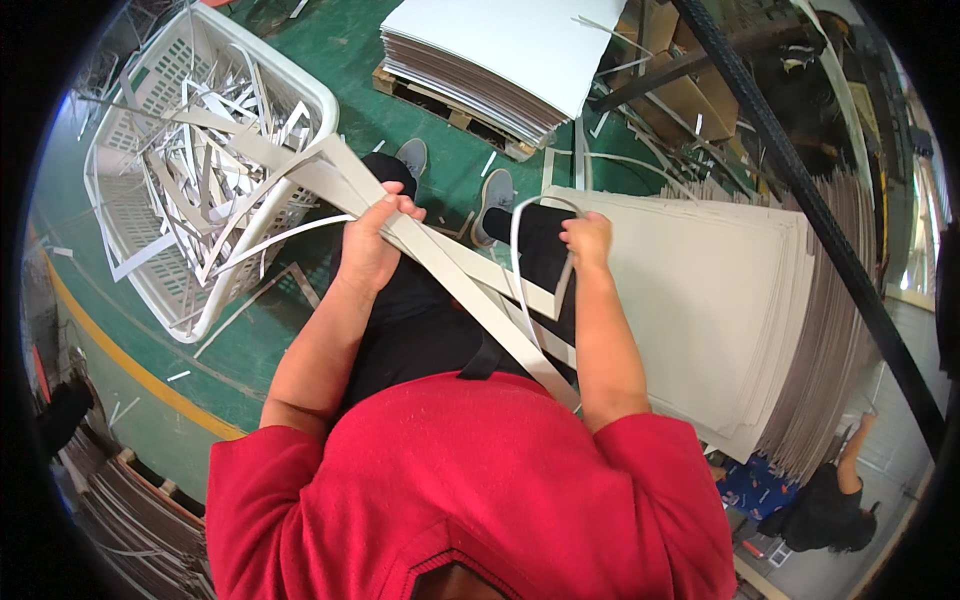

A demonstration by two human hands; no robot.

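Looking down from the head view, the left hand point(370, 240) was clenched around a bunch of long grey card strips point(470, 290). Their long axis ran from 10 o'clock, over the white basket point(300, 90) of scraps, to 5 o'clock. The right hand point(588, 238), at 3 o'clock from the left, pinched one thin strip point(520, 250) beside the big sheet stack point(720, 300).

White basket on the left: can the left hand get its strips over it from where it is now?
Probably yes. The left hand grips a bundle of cardboard strips whose far ends already lie over the basket rim, with nothing between.
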